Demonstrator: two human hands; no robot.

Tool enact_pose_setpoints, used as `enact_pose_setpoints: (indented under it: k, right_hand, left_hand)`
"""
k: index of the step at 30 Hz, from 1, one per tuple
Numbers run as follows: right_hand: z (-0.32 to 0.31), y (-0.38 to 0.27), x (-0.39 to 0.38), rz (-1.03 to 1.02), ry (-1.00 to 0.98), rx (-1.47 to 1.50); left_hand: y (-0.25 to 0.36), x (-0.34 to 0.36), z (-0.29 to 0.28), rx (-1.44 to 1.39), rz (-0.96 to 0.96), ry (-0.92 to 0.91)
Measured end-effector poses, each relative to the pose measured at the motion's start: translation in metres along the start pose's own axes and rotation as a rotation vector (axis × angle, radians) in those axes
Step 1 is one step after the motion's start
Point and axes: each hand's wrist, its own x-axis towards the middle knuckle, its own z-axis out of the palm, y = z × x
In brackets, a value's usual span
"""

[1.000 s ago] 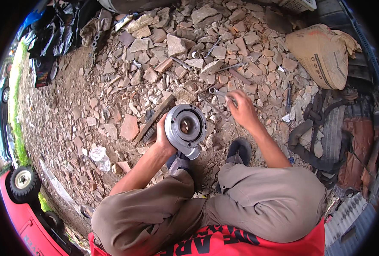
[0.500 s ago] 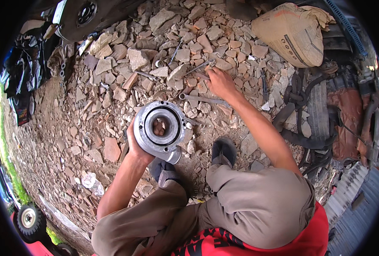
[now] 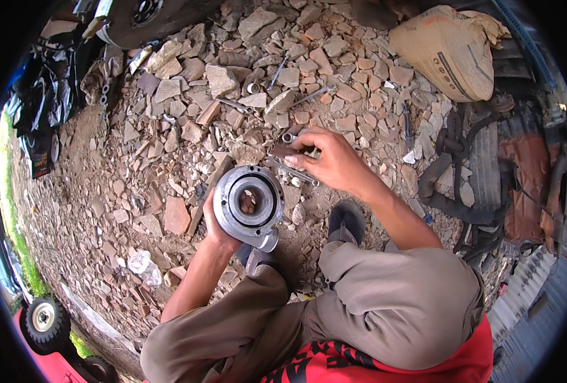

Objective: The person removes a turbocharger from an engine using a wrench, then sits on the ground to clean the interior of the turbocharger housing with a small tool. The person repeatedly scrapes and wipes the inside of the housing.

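My left hand (image 3: 212, 217) grips the side of a round, snail-shaped metal housing (image 3: 230, 205), like a turbocharger's. Its open bore faces up, small bolt holes dot its rim, and a short outlet points toward my knees. Fingers show through the bore. Just beyond the housing, to the right, my right hand (image 3: 325, 155) pinches a small flat brown piece (image 3: 282, 151); what it is made of I cannot tell. A ring-ended wrench (image 3: 288, 137) lies beneath that hand, mostly covered by it. Closer to the housing, another wrench (image 3: 296, 172) rests on the rubble.
More slim tools (image 3: 310, 97) and a small metal ring (image 3: 253, 88) lie among broken stones. A paper sack (image 3: 446, 54) stands far right, above black hoses (image 3: 433, 179). My shoe (image 3: 346, 221) is near the housing. A crumpled clear plastic piece (image 3: 144, 267) lies left.
My right hand has come back from the far tools toward the housing, carrying the flat brown piece. The left hand keeps its hold on the housing. The whole view has shifted slightly.
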Motion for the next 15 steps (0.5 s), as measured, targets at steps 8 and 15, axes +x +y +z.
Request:
enact_pose_setpoints:
  k: [8,15]
  right_hand:
    - [0.002,-0.071,-0.023,0.012,-0.297,0.314]
    - [0.025,-0.045,-0.029,0.132,-0.025,0.566]
  left_hand:
    - [0.003,-0.006,-0.011,-0.067,-0.072,-0.113]
    - [0.004,-0.012,0.032,0.052,0.003,0.084]
